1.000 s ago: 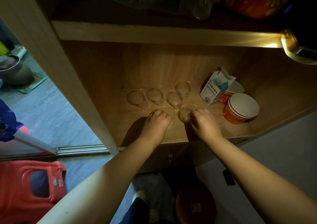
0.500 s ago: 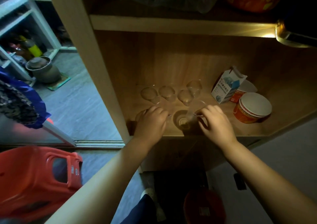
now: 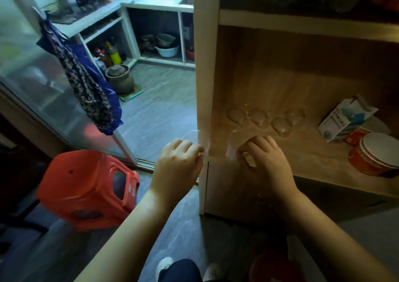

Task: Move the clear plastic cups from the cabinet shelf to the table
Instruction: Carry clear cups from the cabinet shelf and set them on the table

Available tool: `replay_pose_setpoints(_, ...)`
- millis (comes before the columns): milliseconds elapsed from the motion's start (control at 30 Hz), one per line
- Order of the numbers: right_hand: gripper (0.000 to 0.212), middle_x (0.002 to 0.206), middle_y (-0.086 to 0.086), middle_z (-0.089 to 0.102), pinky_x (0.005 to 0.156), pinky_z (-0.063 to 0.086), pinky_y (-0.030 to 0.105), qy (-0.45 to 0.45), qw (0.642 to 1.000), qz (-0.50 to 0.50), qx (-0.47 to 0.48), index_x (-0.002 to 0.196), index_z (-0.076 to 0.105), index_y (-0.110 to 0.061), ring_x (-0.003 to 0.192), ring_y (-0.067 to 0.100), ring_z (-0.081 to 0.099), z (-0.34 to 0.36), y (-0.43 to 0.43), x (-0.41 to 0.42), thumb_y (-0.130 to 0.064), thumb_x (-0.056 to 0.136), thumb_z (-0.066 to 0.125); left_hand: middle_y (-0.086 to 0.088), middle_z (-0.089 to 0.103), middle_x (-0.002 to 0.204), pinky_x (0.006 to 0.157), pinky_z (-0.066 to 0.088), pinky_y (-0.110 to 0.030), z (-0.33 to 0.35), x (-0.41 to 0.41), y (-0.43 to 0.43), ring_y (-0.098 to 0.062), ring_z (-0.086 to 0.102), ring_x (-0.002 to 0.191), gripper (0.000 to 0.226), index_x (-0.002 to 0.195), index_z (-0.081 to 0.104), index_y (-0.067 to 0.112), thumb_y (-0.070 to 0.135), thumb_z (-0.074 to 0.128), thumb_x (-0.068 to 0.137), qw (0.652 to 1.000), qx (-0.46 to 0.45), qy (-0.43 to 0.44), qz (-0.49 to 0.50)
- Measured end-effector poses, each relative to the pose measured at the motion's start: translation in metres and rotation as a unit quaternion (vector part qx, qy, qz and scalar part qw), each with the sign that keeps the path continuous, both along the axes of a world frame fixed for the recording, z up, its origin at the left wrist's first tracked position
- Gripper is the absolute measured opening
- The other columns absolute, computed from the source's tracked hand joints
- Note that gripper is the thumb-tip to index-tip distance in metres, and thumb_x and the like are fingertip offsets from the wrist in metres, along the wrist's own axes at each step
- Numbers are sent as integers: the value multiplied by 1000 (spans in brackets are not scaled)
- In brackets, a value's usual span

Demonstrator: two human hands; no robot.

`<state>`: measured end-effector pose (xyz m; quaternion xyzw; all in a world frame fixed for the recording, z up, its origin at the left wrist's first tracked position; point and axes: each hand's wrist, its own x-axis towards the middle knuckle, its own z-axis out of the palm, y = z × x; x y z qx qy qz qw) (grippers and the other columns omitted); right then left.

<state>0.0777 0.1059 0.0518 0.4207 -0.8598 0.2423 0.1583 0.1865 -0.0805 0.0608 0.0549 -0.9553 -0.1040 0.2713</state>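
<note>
1. A head-worn camera looks down at two bare forearms reaching toward a wooden cabinet shelf [image 3: 302, 152] that fills the right half of the view.
2. The left hand [image 3: 178, 163] is closed around a clear plastic cup [image 3: 197, 140], fingers curled about its side. This cup is held just outside the cabinet, in front of its pale side panel [image 3: 203, 87], over the grey floor [image 3: 159, 113].
3. The right hand [image 3: 262, 159] grips a second clear cup [image 3: 234, 145] at the shelf's front left corner, with the fingertips [image 3: 254, 143] hooked over it. Whether this cup touches the shelf cannot be told.
4. At 12 o'clock from the right hand, four more clear cups [image 3: 265, 118] stand in a loose row on the shelf, faint and hard to make out in the dim light.
5. At 3 o'clock from that row, a white and blue carton [image 3: 345, 120] leans near two orange paper bowls with white lids [image 3: 375, 154].
6. At 9 o'clock from the left hand, a red plastic stool [image 3: 86, 186] lies tipped on the floor.
7. At 10 o'clock, a blue patterned cloth [image 3: 86, 83] hangs beside a glass sliding door [image 3: 32, 70], and beyond it a white kitchen surface [image 3: 151, 5] carries bottles and dishes.
</note>
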Motion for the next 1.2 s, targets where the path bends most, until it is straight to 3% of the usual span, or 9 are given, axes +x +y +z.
replay_pose_setpoints(133, 18, 93, 8, 65, 66, 40, 27, 31, 998, 40, -43, 84, 65, -11, 85, 25, 54, 14, -30, 24, -24, 84, 53, -2, 63, 72, 62, 47, -36, 7, 34, -21, -25, 57, 73, 4, 78, 64, 14, 15, 62, 82, 999, -9, 28, 38)
replay_pose_setpoints(367, 17, 82, 3, 60, 71, 43, 30, 34, 988, 126, -82, 77, 63, -12, 80, 20, 49, 24, -102, 79, -22, 89, 57, 1, 60, 72, 66, 44, -36, 17, 112, -75, -24, 53, 76, 1, 80, 63, 16, 17, 63, 81, 992, 2, 48, 118)
replay_pose_setpoints(633, 7, 80, 1, 62, 70, 46, 33, 29, 966, 240, -94, 77, 64, -13, 78, 23, 54, 26, -226, 206, -15, 84, 63, 0, 60, 74, 68, 39, -32, 30, 274, -152, -23, 51, 77, 9, 80, 63, 16, 22, 57, 82, 971, 13, 32, 236)
replay_pose_setpoints(800, 6, 86, 2, 63, 71, 48, 34, -5, 937, 332, -109, 82, 65, -13, 82, 25, 54, 21, -319, 314, -18, 84, 63, 0, 60, 73, 68, 45, -36, 30, 405, -201, -22, 52, 75, 8, 78, 63, 15, 20, 58, 82, 938, 13, 38, 344)
replay_pose_setpoints(933, 4, 90, 3, 64, 74, 46, 33, -9, 905, 407, -124, 85, 66, -12, 84, 25, 53, 21, -379, 398, -14, 81, 66, 0, 60, 72, 70, 42, -30, 31, 494, -226, -20, 51, 77, 9, 76, 64, 13, 18, 59, 81, 896, -7, 40, 443)
replay_pose_setpoints(1067, 10, 90, 1, 64, 78, 40, 26, -26, 870, 478, -118, 84, 66, -14, 86, 19, 49, 25, -420, 462, -20, 86, 58, 0, 62, 74, 74, 43, -31, 30, 560, -240, -21, 54, 78, 5, 80, 66, 13, 15, 62, 81, 863, -19, 41, 504)
replay_pose_setpoints(1200, 19, 86, 2, 62, 75, 44, 30, -28, 849, 519, -97, 84, 65, -13, 84, 21, 51, 23, -464, 502, -27, 90, 53, 1, 63, 76, 70, 45, -32, 26, 600, -263, -22, 55, 80, 6, 80, 65, 14, 17, 61, 82, 833, -4, 38, 552)
